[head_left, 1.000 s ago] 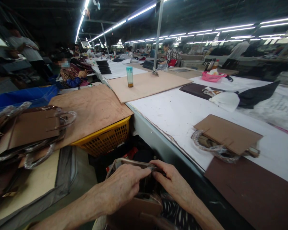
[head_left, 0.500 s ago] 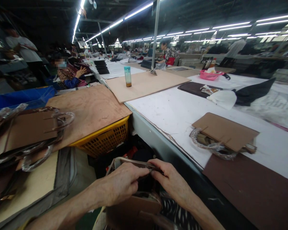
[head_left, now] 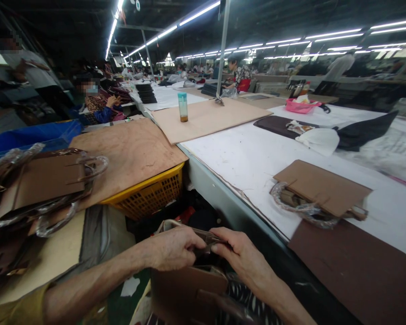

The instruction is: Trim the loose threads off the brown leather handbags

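A brown handbag (head_left: 186, 293) rests on my lap, its front panel below my hands. My left hand (head_left: 176, 248) is closed with the fingers curled at the bag's raised upper edge. On the same edge, my right hand (head_left: 240, 253) pinches between thumb and fingers. The fingertips of the two hands lie close together, and what exactly sits between the left ones is hidden. A strap or handle crosses the bag's lower front, partly blurred.
Another brown handbag (head_left: 321, 185) with wrapped handles lies on the white table (head_left: 230, 167) to the right. Several bags (head_left: 50, 180) are piled at the left. A yellow crate (head_left: 155, 192) stands below a wooden board (head_left: 131, 144). A bottle (head_left: 183, 107) stands farther back; co-workers are beyond.
My left hand has shifted slightly left and up along the bag's edge. My right hand stays on the edge. The whole view has moved a little.
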The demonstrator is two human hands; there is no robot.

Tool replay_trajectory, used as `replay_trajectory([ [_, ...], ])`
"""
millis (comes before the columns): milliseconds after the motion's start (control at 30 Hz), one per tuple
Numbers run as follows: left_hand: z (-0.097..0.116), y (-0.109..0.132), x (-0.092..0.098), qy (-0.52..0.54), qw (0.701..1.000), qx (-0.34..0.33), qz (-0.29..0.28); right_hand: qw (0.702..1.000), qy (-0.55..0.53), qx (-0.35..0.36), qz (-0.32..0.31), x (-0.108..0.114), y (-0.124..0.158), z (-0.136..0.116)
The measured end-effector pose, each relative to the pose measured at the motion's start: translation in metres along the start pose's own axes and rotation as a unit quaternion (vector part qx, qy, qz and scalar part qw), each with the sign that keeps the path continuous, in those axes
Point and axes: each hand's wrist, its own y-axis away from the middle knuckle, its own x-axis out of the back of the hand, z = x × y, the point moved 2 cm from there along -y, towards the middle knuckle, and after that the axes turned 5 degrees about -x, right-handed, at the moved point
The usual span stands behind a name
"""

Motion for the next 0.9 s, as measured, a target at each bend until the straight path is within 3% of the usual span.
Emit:
replay_trajectory([
  [233,-0.002,0.008,-0.003,-0.121,0.986,-0.009,0.111,1.0,-0.008,0.01,-0.014,-0.002,-0.007,-0.003],
  [433,0.002,0.018,-0.005,-0.196,0.966,0.102,0.132,0.997,-0.072,0.009,-0.028,0.001,-0.012,0.004],
  [633,0.008,0.026,-0.007,-0.228,0.936,0.156,0.218,1.0,-0.025,0.016,0.008,-0.003,-0.01,0.0],
  [800,-0.011,0.031,-0.004,-0.226,0.91,0.149,0.314,0.999,0.006,0.033,0.023,-0.008,-0.006,0.0],
  [900,-0.028,0.028,-0.001,-0.174,0.929,0.13,0.301,1.0,0.011,0.026,0.005,-0.008,-0.008,0.002],
])
